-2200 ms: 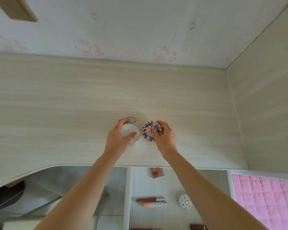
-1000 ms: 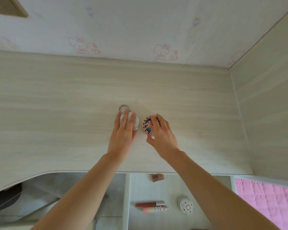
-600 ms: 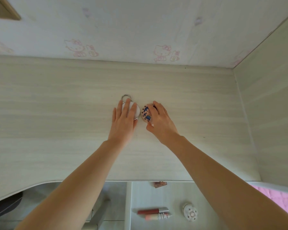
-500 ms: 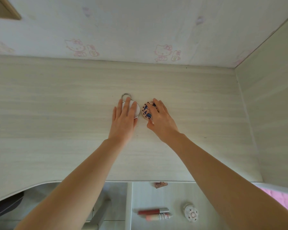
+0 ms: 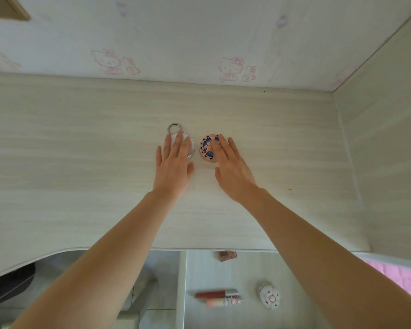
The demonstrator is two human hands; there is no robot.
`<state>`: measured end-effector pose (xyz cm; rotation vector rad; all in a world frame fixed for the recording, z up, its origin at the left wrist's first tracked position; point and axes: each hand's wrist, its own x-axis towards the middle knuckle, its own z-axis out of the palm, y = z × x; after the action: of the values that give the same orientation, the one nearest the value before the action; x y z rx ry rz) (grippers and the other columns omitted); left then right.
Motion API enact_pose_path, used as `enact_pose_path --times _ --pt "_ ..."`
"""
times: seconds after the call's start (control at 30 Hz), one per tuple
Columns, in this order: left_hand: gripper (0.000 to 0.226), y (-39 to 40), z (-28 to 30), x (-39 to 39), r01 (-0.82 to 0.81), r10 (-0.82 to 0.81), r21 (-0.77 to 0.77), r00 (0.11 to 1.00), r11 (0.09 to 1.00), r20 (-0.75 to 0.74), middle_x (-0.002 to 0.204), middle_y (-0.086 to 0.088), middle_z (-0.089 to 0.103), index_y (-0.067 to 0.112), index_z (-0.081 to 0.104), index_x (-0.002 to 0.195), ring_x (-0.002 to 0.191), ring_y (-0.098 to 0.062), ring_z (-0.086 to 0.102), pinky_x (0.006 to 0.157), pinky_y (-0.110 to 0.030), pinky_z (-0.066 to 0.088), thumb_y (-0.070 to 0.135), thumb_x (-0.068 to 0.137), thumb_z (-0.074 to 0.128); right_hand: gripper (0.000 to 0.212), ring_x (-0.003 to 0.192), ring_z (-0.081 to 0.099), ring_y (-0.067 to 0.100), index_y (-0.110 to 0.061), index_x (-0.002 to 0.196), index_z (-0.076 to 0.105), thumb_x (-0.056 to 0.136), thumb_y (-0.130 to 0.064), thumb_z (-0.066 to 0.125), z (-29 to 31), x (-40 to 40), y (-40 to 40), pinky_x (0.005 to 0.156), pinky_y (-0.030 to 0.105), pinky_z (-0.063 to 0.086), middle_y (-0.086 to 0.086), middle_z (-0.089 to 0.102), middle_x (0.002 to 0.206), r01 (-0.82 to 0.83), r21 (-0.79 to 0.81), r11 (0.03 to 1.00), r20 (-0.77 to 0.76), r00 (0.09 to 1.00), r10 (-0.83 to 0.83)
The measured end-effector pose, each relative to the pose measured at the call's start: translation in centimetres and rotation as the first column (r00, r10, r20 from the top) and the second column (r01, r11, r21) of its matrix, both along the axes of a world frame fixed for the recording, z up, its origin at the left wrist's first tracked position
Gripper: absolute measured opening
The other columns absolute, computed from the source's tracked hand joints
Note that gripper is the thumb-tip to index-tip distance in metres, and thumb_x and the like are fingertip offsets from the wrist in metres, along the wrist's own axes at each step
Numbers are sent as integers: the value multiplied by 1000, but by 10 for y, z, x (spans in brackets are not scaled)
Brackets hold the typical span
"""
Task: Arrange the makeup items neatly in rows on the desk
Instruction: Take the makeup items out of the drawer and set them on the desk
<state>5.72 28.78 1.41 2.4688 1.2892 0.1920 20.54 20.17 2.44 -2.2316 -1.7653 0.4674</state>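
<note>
Pale wood-grain table (image 5: 81, 162). Left hand (image 5: 173, 165) flat, straight fingers on round white silver-rimmed compact with ring (image 5: 192, 146). Right hand (image 5: 233, 169) flat, fingertips on round pink-and-blue patterned compact (image 5: 206, 148) just beside it. Neither grip closed on anything.

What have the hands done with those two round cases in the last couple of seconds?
Both hands let go their grip and pushed the white case and patterned case farther back on the desk, fingers now flat on them. They remain side by side.
</note>
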Motion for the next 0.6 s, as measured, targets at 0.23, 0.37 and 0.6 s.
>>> enact_pose_path --times 0.23,0.37,0.6 --pt "50 -48 1 -18 69 -79 86 990 994 115 150 -11 38 5 45 137 143 -31 25 112 -50 29 9 89 57 63 147 10 28 -5 149 18 93 -6 47 11 -8 -51 119 35 20 12 19 157 53 29 998 -26 998 -53" --pt "42 -88 4 -27 101 -119 114 979 988 165 140 -11 50 5 51 130 138 -30 36 110 -45 35 12 90 48 59 147 13 27 -4 148 24 94 -7 46 15 -11 -93 119 34 19 13 26 154 54 14 998 -33 998 -53" --pt "36 -178 12 -42 92 -118 113 961 989 250 122 -5 62 6 59 122 123 -25 50 98 -41 46 11 90 43 54 144 22 29 -2 144 33 93 -6 49 19 -17 -183 117 33 22 13 38 148 58 28 998 -28 998 -57"
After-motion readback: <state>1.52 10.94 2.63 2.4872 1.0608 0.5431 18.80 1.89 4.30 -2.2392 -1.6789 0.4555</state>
